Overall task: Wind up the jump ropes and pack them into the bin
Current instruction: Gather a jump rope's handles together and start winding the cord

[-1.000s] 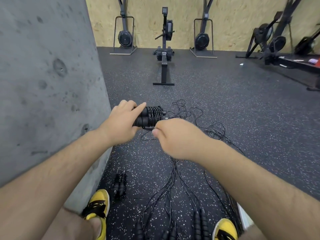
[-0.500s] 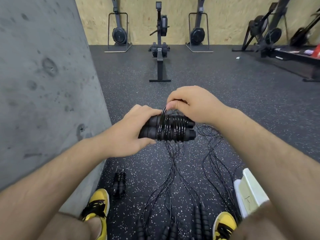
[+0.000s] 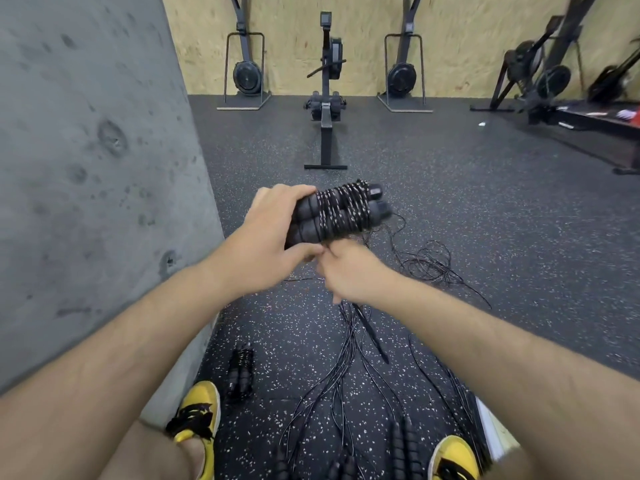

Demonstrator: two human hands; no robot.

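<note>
A: Black cord wraps the paired handles (image 3: 341, 212), left hand (image 3: 266, 244) clamped round them, held above the floor (image 3: 485, 209).
B: Right hand (image 3: 349, 271)?
A: Curled just under the bundle, looks pinched on the cord's tail. Risk: tail slips, coils spring loose.
B: Other snags?
A: Loose ropes (image 3: 349, 358) trail below, could catch. Bin (image 3: 491, 427) barely visible by right shoe.

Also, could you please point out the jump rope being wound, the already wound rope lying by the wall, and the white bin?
Jump rope being wound (image 3: 341, 213): head view, on the cord coils around its handles.
Wound rope by the wall (image 3: 240, 372): head view, middle of the bundle.
White bin (image 3: 491, 427): head view, on its visible rim.
</note>
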